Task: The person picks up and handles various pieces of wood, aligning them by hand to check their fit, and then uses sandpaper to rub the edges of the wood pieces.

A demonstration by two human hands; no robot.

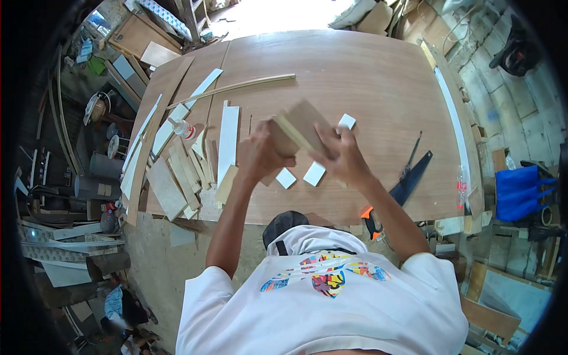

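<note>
Above the middle of the wooden table, a brown wooden piece (303, 121) with a pale edge strip is held tilted between both hands and looks blurred. My left hand (265, 151) grips its left side with the fingers wrapped round it. On its right side, my right hand (343, 152) is closed with fingers pressed against the wood. Beneath and beside the hands lie small white blocks: one (286, 178) below the left hand, one (315, 173) by the right wrist, and another (347, 122) beyond the right hand.
Wooden strips and offcuts (180, 168) cover the left of the table (355, 65), with a glue bottle (183, 129) among them. A handsaw (408, 180) with an orange handle lies at the right front edge. A clear bottle (461, 186) is at the right edge.
</note>
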